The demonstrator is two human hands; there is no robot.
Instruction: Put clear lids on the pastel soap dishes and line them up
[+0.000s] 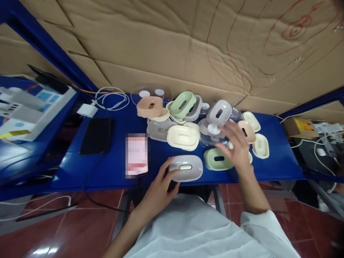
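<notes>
Near the table's front edge lies a glossy grey oval soap dish (189,164) with a slot in its middle and a cream piece showing in the slot. My left hand (161,184) grips its left end, fingers at the rim. My right hand (236,145), fingers spread and slightly blurred, hovers above the parts to the right, with nothing visibly held. Close to its fingertips is a white round piece (214,129). Under and beside that hand sits a green slotted dish (216,159), partly covered. A grey slotted dish (220,111) leans behind its fingers.
Cream trays (183,137), a peach dish (149,106), a green dish (183,104) and clear lids (137,95) are heaped along the back. Left are a phone (136,154), a black tablet-like slab (95,136) and a white charger (87,110) with cable. Cardboard (161,46) walls the rear.
</notes>
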